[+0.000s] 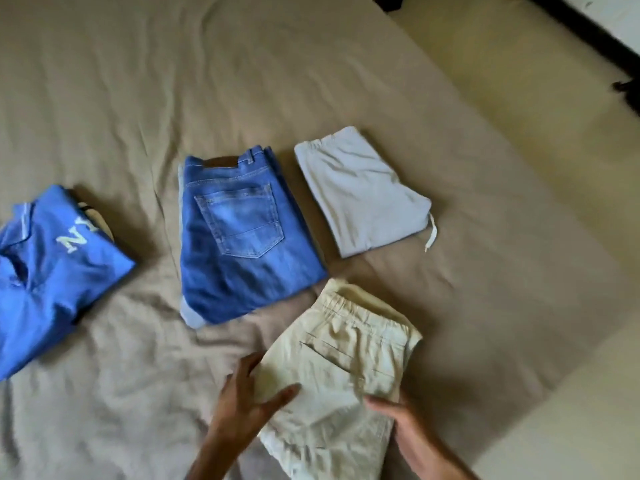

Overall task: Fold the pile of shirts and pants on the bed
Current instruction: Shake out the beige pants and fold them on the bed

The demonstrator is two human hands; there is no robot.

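Folded cream pants [341, 368] with an elastic waistband lie on the bed near the front. My left hand [242, 407] grips their left edge, thumb on top and fingers under the fabric. My right hand [405, 424] holds their right lower edge. Behind them lie folded blue jeans [242, 237], back pocket up. A folded light grey pair of pants [360, 192] with a drawstring sits to the right of the jeans. A folded blue shirt [52, 271] with white letters lies at the far left.
The bed is covered with a wrinkled tan sheet [173, 81]. Its right edge runs diagonally from the top middle to the lower right, with pale floor [540, 81] beyond. A dark strip [588, 32] runs along the wall at the top right.
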